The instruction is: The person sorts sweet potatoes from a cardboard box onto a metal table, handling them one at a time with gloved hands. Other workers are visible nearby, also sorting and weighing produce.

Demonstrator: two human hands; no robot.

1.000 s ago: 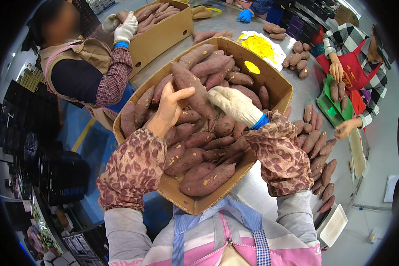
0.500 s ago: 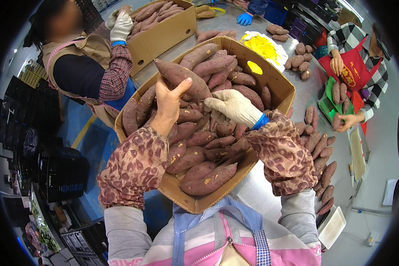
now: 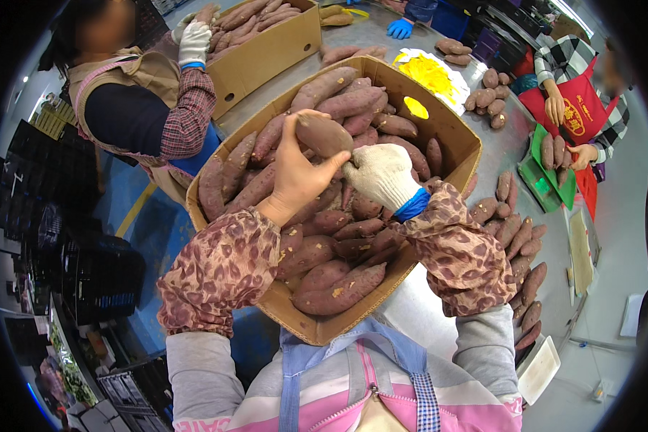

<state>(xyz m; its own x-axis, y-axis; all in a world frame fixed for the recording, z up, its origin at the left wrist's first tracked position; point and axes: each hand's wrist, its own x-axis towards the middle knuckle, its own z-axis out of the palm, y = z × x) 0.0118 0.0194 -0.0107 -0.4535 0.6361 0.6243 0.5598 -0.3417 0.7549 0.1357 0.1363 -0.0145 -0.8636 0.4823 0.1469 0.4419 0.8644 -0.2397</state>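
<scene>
My bare left hand is wrapped round a sweet potato, with the thumb near its right end. My right hand, in a white knitted glove with a blue cuff, has its fingers closed at that same end of the potato. Both hands are over an open cardboard box full of purple-skinned sweet potatoes. Below my hands more potatoes lie in the box's near part.
At left a co-worker in white gloves holds a potato by another full box. At right another person handles potatoes on a green tray. Loose potatoes and yellow material lie on the metal table.
The potato in my left hand has turned from upright through slanting to foreshortened and rolled rightward. My right hand's fingers have curled more. The right co-worker's lower hand has moved to the tray's potatoes.
</scene>
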